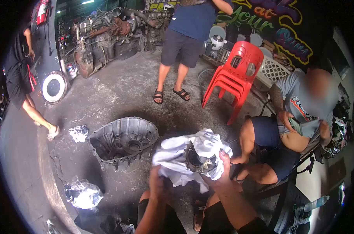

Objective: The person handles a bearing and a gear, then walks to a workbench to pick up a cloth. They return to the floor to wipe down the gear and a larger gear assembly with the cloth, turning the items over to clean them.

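A white cloth is draped around a dark, ring-shaped metal part held up over my lap. My right hand grips the part from its right side through the cloth, thumb pointing up. At the cloth's lower left edge, my left hand is closed on the fabric, slightly blurred. The part's far side is covered by cloth, and its exact kind cannot be made out. Beyond my left hand, a large ribbed metal gearbox housing lies on the floor with its hollow side showing.
Crumpled clear plastic lies on the floor at left. Stacked red chairs stand behind. One person stands ahead, another sits close on my right, and a third is at far left. An engine sits at the back.
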Demonstrator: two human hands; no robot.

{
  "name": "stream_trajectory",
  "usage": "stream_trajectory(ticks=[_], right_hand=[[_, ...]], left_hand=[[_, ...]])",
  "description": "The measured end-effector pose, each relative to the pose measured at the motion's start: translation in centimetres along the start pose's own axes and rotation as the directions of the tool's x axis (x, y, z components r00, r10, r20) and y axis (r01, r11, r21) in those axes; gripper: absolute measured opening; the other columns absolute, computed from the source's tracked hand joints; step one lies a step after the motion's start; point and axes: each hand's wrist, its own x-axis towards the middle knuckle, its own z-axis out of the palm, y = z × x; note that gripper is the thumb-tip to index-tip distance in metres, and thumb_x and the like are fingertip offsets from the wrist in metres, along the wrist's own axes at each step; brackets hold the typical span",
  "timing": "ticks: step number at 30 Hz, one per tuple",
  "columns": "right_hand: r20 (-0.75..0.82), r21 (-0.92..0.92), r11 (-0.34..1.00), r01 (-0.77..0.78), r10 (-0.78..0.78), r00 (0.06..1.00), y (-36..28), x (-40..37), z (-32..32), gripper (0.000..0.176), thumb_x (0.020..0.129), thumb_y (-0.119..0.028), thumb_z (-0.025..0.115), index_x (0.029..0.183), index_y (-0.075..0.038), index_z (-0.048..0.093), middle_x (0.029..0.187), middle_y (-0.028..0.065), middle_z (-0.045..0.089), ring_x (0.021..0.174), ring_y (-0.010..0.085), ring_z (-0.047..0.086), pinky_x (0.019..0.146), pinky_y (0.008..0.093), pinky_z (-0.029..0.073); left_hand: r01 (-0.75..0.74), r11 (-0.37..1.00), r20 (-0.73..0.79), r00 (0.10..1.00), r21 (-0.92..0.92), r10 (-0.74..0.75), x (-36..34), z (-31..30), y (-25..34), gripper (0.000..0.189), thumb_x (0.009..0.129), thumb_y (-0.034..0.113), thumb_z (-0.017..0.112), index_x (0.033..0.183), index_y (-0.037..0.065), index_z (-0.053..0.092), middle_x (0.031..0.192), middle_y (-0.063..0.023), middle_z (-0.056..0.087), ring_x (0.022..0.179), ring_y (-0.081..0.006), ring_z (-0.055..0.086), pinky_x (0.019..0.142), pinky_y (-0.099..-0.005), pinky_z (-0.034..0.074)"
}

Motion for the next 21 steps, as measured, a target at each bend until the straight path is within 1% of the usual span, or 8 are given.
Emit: stream_trajectory(ticks=[2,3,4,5,10,14,18,21], right_hand=[[0.059,-0.108,0.994,-0.025,0.031,0.998,0.4,-0.1,-1.7,0.068,0.091,-0.045,0.054,0.144,-0.005,0.041,0.136,0.0165,0.055,0.12,0.0324,0.059,0.107,0.0489,0.043],[0.018,-0.093,0.994,-0.061,0.063,0.998,1.1,-0.1,-2.3,0.064,0.091,-0.041,0.057,0.139,0.0,0.045,0.127,0.0155,0.061,0.108,0.0286,0.065,0.097,0.0398,0.051],[-0.03,-0.101,0.993,-0.058,0.055,0.998,2.1,-0.4,-2.3,0.062,0.092,-0.039,0.056,0.139,0.0,0.045,0.126,0.0148,0.062,0.109,0.0282,0.065,0.098,0.0399,0.05],[-0.077,-0.115,0.992,-0.054,0.045,0.996,3.0,-0.5,-1.7,0.06,0.093,-0.038,0.055,0.139,0.0,0.045,0.126,0.0142,0.062,0.11,0.0277,0.064,0.099,0.0401,0.049],[-0.101,-0.032,0.996,-0.088,0.084,0.991,3.0,-0.8,-0.1,0.053,0.096,-0.036,0.049,0.136,-0.001,0.048,0.124,0.0141,0.062,0.114,0.0273,0.062,0.103,0.0403,0.045],[0.011,0.038,0.998,-0.052,0.051,0.999,1.9,-0.1,-0.4,0.053,0.094,-0.03,0.056,0.137,0.0,0.048,0.125,0.0133,0.062,0.113,0.0265,0.062,0.101,0.0408,0.046],[0.1,-0.424,0.881,0.212,-0.187,0.977,2.9,-1.8,-0.5,0.057,0.089,-0.015,0.064,0.14,0.001,0.044,0.128,0.0109,0.059,0.117,0.024,0.058,0.105,0.0388,0.042],[0.139,-0.259,0.93,0.262,-0.233,0.963,3.1,-2.0,-0.6,0.058,0.09,-0.02,0.063,0.141,0.002,0.043,0.129,0.0121,0.059,0.119,0.0237,0.058,0.106,0.0372,0.041]], left_hand=[[-0.243,0.97,0.072,0.967,-0.017,0.244,-0.9,4.1,2.6,0.052,0.093,0.024,0.049,0.139,0.002,0.041,0.117,-0.0195,0.062,0.108,-0.0305,0.063,0.092,-0.0451,0.052],[-0.303,0.871,0.198,0.95,0.386,0.243,-0.8,4.1,2.2,0.053,0.094,0.028,0.051,0.141,0.006,0.043,0.126,-0.021,0.057,0.119,-0.0317,0.058,0.097,-0.0463,0.048],[-0.542,0.294,0.489,0.839,0.788,0.236,-0.6,5.4,1.1,0.055,0.094,0.032,0.051,0.14,0.003,0.044,0.139,-0.0234,0.046,0.13,-0.0372,0.045,0.101,-0.0494,0.04],[-0.611,-0.435,0.734,0.647,0.661,0.206,-0.6,7.0,0.1,0.059,0.095,0.037,0.052,0.14,0.0,0.044,0.151,-0.0259,0.035,0.142,-0.0426,0.032,0.106,-0.0525,0.033],[-0.596,0.012,0.582,0.788,0.803,0.2,-0.4,6.4,0.4,0.057,0.097,0.032,0.047,0.14,-0.005,0.041,0.153,-0.0323,0.028,0.141,-0.052,0.026,0.107,-0.0604,0.027],[-0.553,-0.099,0.561,0.816,0.828,0.138,-3.6,5.6,-1.4,0.055,0.1,0.03,0.044,0.14,-0.008,0.039,0.148,-0.0397,0.028,0.142,-0.0502,0.026,0.114,-0.0563,0.021],[-0.603,0.049,0.561,0.767,0.796,0.313,0.9,7.4,1.1,0.062,0.101,0.029,0.045,0.147,-0.009,0.029,0.149,-0.0394,0.027,0.141,-0.0522,0.026,0.117,-0.0509,0.02],[-0.623,0.18,0.573,0.776,0.761,0.263,-1.5,6.9,-0.1,0.065,0.101,0.029,0.045,0.149,-0.009,0.026,0.15,-0.0393,0.025,0.141,-0.0522,0.027,0.116,-0.0504,0.021]])
